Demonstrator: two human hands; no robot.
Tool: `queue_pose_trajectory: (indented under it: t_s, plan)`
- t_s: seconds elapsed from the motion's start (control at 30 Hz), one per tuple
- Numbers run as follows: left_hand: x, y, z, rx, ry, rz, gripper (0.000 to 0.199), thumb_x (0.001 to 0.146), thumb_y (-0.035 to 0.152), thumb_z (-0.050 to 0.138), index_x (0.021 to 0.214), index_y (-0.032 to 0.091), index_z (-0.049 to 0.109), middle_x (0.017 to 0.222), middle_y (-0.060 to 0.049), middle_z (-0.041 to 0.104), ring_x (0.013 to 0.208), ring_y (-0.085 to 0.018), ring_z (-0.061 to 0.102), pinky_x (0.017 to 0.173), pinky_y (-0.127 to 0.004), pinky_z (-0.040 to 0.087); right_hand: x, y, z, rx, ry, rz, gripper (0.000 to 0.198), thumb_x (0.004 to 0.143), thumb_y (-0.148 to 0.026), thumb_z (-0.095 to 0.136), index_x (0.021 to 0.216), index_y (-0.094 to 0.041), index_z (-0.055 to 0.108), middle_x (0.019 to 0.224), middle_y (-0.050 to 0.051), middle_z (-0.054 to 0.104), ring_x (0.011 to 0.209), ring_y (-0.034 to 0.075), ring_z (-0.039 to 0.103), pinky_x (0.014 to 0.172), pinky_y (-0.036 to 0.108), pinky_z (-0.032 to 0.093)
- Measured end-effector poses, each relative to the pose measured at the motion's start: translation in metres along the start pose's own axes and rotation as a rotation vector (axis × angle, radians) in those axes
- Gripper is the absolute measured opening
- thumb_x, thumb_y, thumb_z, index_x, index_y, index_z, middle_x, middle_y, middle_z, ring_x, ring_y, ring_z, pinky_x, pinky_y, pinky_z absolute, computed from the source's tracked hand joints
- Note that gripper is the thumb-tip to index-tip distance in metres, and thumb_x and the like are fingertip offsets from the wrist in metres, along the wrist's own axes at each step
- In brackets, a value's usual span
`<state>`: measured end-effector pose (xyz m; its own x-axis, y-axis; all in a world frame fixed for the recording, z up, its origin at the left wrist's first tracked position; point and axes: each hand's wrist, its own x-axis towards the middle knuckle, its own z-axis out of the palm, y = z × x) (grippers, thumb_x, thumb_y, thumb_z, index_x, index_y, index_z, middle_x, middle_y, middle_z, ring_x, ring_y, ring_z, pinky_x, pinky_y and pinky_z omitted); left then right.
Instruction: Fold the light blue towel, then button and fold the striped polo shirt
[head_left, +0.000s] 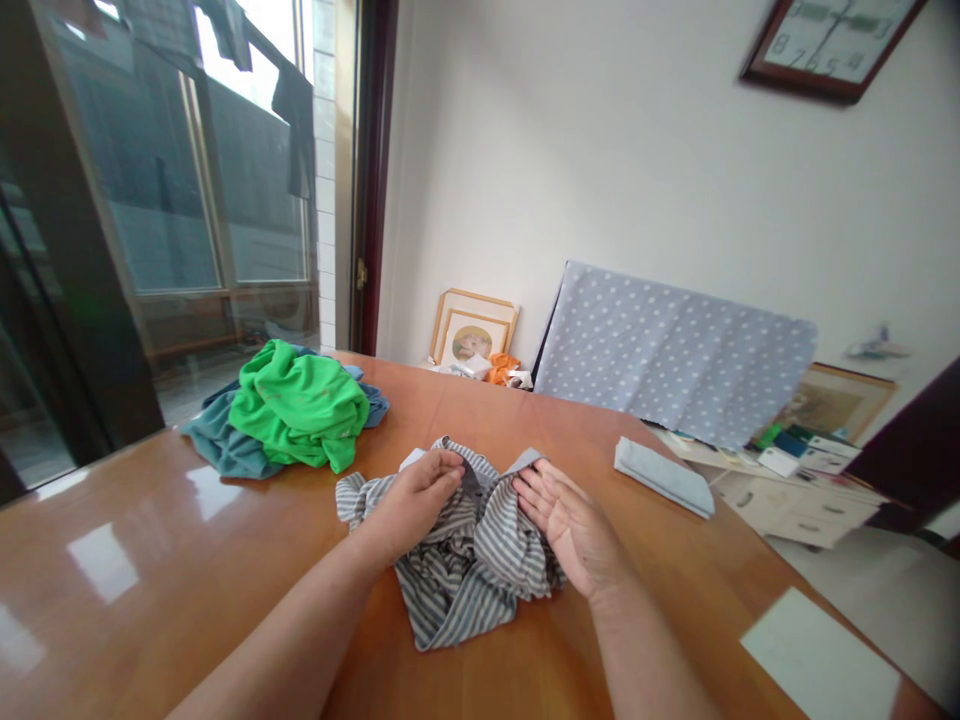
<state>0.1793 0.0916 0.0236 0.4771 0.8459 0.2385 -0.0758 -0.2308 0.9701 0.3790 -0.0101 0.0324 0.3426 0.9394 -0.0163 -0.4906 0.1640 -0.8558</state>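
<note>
A grey-and-white striped shirt [457, 590] lies crumpled on the table in front of me. Its plain grey collar band is raised between my hands. My left hand [420, 500] pinches one side of this band between thumb and fingers. On the other side, my right hand [566, 515] holds the band's edge near the thumb, its fingers fairly straight against the striped cloth. The lower part of the shirt rests bunched on the wood, and its folds hide much of its shape.
On the brown table [247, 610], a pile of clothes with a bright green garment [300, 400] sits at the left. A folded pale grey cloth [664, 477] lies at the right, and a white sheet [821, 655] near the right edge. A polka-dot cloth [675, 350] hangs beyond.
</note>
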Motion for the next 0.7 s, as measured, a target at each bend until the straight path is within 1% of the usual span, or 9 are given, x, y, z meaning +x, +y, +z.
queue_pose_trajectory:
  t_s: [0.1, 0.2, 0.3, 0.37, 0.47, 0.57, 0.63, 0.7]
  plan:
    - [-0.001, -0.004, 0.002, 0.098, -0.059, 0.048, 0.013, 0.087, 0.033, 0.055, 0.093, 0.023, 0.062, 0.08, 0.0, 0.068, 0.072, -0.017, 0.062, 0.065, -0.027, 0.046, 0.0, 0.004, -0.001, -0.105, 0.014, -0.012, 0.039, 0.077, -0.034, 0.08, 0.113, -0.024, 0.068, 0.119, 0.009, 0.073, 0.112, 0.024, 0.068, 0.101, 0.039, 0.051]
    - [-0.006, -0.003, 0.006, 0.269, -0.149, 0.104, 0.01, 0.088, 0.03, 0.053, 0.087, 0.022, 0.059, 0.07, 0.002, 0.061, 0.063, -0.014, 0.055, 0.056, -0.025, 0.038, 0.003, 0.01, -0.003, -0.365, 0.01, -0.051, 0.03, 0.08, -0.042, 0.076, 0.101, -0.021, 0.069, 0.104, 0.008, 0.076, 0.101, 0.023, 0.071, 0.091, 0.035, 0.053]
    - [-0.011, -0.003, 0.009, 0.465, -0.201, 0.093, 0.01, 0.086, 0.031, 0.056, 0.091, 0.022, 0.059, 0.066, 0.004, 0.06, 0.06, -0.014, 0.053, 0.053, -0.024, 0.032, 0.006, 0.016, -0.007, -0.664, 0.039, -0.189, 0.028, 0.084, -0.046, 0.069, 0.093, -0.019, 0.068, 0.086, 0.005, 0.074, 0.085, 0.021, 0.069, 0.077, 0.031, 0.051]
    - [-0.012, -0.003, 0.01, 0.581, -0.209, 0.064, 0.016, 0.081, 0.027, 0.059, 0.097, 0.023, 0.059, 0.068, 0.004, 0.062, 0.061, -0.014, 0.055, 0.053, -0.024, 0.03, 0.005, 0.016, -0.007, -0.802, 0.032, -0.291, 0.028, 0.087, -0.047, 0.064, 0.088, -0.019, 0.066, 0.078, 0.003, 0.07, 0.076, 0.019, 0.064, 0.07, 0.028, 0.048]
    - [-0.013, -0.002, 0.011, 0.709, -0.207, 0.048, 0.027, 0.077, 0.025, 0.062, 0.103, 0.023, 0.061, 0.073, 0.003, 0.064, 0.064, -0.015, 0.057, 0.053, -0.024, 0.029, 0.0, 0.013, -0.003, -0.912, -0.062, -0.391, 0.026, 0.091, -0.044, 0.059, 0.085, -0.02, 0.066, 0.075, 0.001, 0.067, 0.071, 0.017, 0.06, 0.066, 0.027, 0.044]
    - [-0.013, -0.001, 0.013, 0.762, -0.209, 0.051, 0.027, 0.081, 0.03, 0.059, 0.107, 0.026, 0.065, 0.074, 0.002, 0.065, 0.064, -0.015, 0.057, 0.053, -0.025, 0.027, -0.008, 0.01, 0.005, -1.001, -0.199, -0.401, 0.022, 0.092, -0.038, 0.055, 0.086, -0.021, 0.068, 0.079, 0.0, 0.068, 0.075, 0.017, 0.06, 0.068, 0.026, 0.043]
    - [-0.013, -0.003, 0.015, 0.761, -0.202, 0.07, 0.021, 0.083, 0.029, 0.055, 0.1, 0.026, 0.068, 0.075, 0.001, 0.066, 0.067, -0.015, 0.058, 0.055, -0.025, 0.028, -0.012, 0.01, 0.01, -1.078, -0.267, -0.376, 0.019, 0.092, -0.034, 0.055, 0.084, -0.022, 0.067, 0.079, -0.001, 0.067, 0.076, 0.016, 0.06, 0.068, 0.025, 0.042]
    - [-0.011, -0.006, 0.016, 0.74, -0.172, 0.08, 0.016, 0.084, 0.027, 0.052, 0.087, 0.024, 0.068, 0.076, 0.001, 0.067, 0.07, -0.015, 0.058, 0.058, -0.025, 0.03, -0.015, 0.012, 0.013, -1.178, -0.309, -0.348, 0.017, 0.091, -0.031, 0.056, 0.081, -0.022, 0.067, 0.076, -0.003, 0.067, 0.074, 0.015, 0.059, 0.066, 0.025, 0.04]
